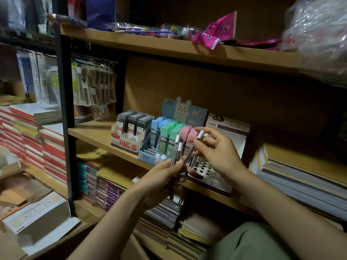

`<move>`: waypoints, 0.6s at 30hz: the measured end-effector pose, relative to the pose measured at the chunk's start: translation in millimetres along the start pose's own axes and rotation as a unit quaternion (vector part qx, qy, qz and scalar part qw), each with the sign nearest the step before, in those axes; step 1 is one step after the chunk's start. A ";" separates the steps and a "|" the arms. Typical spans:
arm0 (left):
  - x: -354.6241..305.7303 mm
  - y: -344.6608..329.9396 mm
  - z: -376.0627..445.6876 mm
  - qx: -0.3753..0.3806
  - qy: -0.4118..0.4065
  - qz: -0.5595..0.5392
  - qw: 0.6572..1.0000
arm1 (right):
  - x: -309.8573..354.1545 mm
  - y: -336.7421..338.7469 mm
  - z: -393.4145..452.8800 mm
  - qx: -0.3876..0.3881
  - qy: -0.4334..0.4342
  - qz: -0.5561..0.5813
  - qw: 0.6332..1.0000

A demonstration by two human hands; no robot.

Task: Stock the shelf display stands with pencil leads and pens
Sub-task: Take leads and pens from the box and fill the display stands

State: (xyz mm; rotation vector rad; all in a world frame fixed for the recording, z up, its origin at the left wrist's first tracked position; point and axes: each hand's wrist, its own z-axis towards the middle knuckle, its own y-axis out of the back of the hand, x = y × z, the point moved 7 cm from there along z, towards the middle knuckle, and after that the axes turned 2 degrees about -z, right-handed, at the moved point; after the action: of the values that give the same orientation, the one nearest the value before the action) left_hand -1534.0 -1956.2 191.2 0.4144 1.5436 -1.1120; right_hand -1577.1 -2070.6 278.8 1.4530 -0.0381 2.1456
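Note:
My left hand (pixel 165 175) grips a small bunch of white-capped pens (pixel 176 151) upright in front of the middle shelf. My right hand (pixel 216 149) pinches one pen (pixel 196 145) out of that bunch, tilted, just above the white pen display stand (pixel 208 172) with its round holes. A few pens stand in the stand's back holes, partly hidden by my fingers. To the left sit a pastel bunny display (pixel 167 136) of blue, green and pink pencil lead cases and a white box of dark 0.7 HB lead cases (pixel 131 128).
The wooden middle shelf (pixel 93 134) carries the displays, with stacked pads (pixel 300 175) at the right. A pink pen bag (pixel 219 32) and plastic bags lie on the upper shelf. Notebooks fill the lower shelf; red-edged book stacks (pixel 33 136) and an open white box (pixel 37 220) stand left.

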 end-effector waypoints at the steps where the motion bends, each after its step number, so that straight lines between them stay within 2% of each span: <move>1: 0.5 2.7 1.9 -0.013 -0.002 -0.001 1.000 | -2.0 1.3 -1.0 0.002 -0.013 0.013 1.000; 3: 1.3 3.9 4.7 -0.022 -0.013 0.027 0.999 | -3.6 5.1 -4.3 -0.006 -0.020 0.008 1.000; 9: 4.5 -7.8 6.3 0.010 -0.016 0.054 0.998 | 8.6 23.4 -18.3 -0.056 0.036 -0.025 0.997; 13: 0.3 8.6 2.5 -0.058 -0.015 0.129 0.990 | 31.3 39.8 -16.6 -0.099 0.102 -0.087 0.986; 18: 0.5 28.0 0.5 -0.067 -0.012 0.097 0.993 | 35.7 40.3 5.2 -0.114 0.133 -0.137 0.975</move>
State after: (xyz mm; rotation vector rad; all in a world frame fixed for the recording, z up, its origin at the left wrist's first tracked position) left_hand -1512.5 -1943.0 179.0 0.4478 1.5135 -0.8543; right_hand -1600.3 -2091.7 322.8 0.9726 0.0131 2.0134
